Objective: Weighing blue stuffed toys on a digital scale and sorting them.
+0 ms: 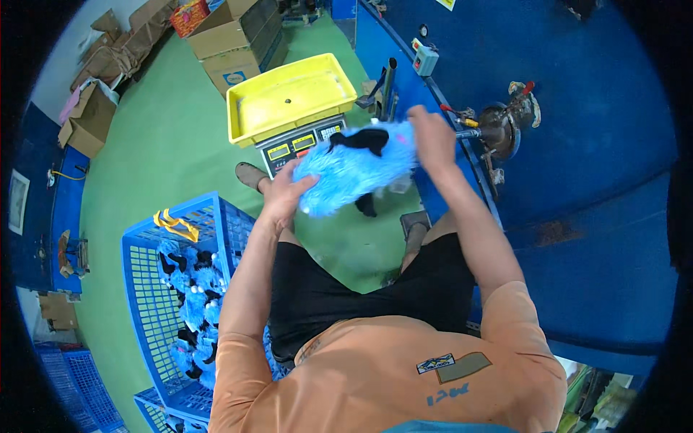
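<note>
A fluffy blue plush toy (361, 166) with black patches is stretched between my two hands, above the green floor. My left hand (284, 189) grips its lower left end, thumb on top of the fur. At the toy's right end, my right hand (435, 141) is closed on the fur, fingers partly hidden. Just beside that hand a metal nozzle (469, 133) sticks out from a large blue machine (577, 231). A black part (366, 205) hangs under the toy.
A yellow tray (236, 119) sits on a digital scale (289, 149) in front of me. To my left stands a blue plastic basket (133, 289) with several blue plush toys (193, 307). Cardboard boxes (234, 54) lie farther off. A switch box (424, 58) is on the machine.
</note>
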Motion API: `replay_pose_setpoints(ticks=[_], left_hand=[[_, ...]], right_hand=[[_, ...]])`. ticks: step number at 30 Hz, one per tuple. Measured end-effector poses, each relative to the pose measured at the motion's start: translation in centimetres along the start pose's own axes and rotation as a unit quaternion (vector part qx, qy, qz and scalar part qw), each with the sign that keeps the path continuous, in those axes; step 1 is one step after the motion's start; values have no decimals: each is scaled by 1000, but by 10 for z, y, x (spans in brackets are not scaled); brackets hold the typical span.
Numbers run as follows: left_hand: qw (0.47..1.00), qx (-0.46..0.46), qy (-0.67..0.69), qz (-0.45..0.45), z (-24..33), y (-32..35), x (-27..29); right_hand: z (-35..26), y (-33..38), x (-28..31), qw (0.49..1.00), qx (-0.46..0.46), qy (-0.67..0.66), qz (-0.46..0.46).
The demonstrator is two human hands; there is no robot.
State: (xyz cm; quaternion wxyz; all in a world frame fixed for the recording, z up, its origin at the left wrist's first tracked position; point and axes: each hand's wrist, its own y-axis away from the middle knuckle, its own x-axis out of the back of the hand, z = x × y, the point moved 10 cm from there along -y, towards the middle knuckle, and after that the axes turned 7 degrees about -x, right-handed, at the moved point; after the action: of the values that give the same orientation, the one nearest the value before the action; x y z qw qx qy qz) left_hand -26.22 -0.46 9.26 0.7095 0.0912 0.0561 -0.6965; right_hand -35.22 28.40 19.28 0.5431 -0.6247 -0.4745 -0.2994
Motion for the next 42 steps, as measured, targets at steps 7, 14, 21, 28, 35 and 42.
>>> replay_pose_setpoints(ticks=[7, 14, 21, 28, 35, 42], left_hand=[[988, 25, 123, -92, -13, -33, -98], [895, 79, 406, -168, -19, -20, -116], [984, -168, 42, 49, 5, -6, -84], [966, -169, -189, -48, -26, -28, -118], [992, -85, -79, -37, -35, -15, -102], [997, -74, 1, -6, -25, -25, -96]], right_hand=[[76, -1, 67, 991, -21, -1, 135], [-72, 79, 35, 944, 295, -145, 5], [14, -12, -8, 962, -11, -273, -4], [-14, -23, -31, 951, -20, -303, -58], [40, -43, -16, 990, -53, -133, 1], [-39, -8, 56, 961, 177, -44, 210]])
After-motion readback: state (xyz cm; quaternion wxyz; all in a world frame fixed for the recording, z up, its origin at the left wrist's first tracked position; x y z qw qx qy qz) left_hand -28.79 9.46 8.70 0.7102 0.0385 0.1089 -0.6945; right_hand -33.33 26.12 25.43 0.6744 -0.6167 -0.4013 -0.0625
